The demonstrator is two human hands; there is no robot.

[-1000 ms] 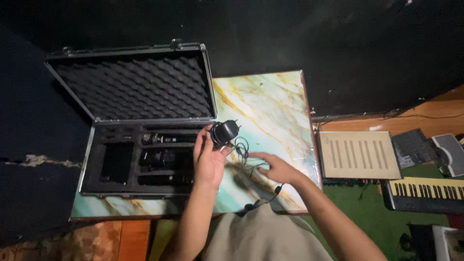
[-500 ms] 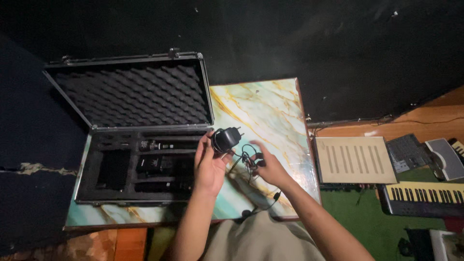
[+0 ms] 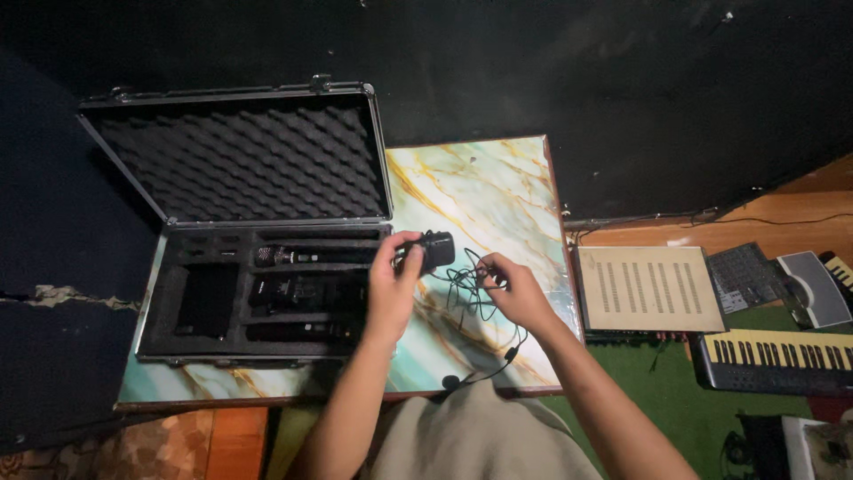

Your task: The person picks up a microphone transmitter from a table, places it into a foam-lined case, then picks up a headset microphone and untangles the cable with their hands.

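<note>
Open foam-lined case [image 3: 240, 222] fills the surface's [image 3: 498, 187] left half; just past its right edge the left hand [image 3: 393, 286] has fingers closed around a small black transmitter pack [image 3: 435, 250], while the right hand [image 3: 513, 289] pinches its thin black cable [image 3: 466, 286], loose loops trailing toward the near edge. Judgement: best to gather loops evenly, without kinks or pulling at the plug. Marbled top against a dark wall; right of it, floor-level audio gear and a keyboard [image 3: 771, 358].

Showing a marble-patterned counter [image 3: 498, 191], carrying an open foam-lined black case [image 3: 258, 267] on its left part and a tangled thin black cable [image 3: 471, 293] lying just beside.
</note>
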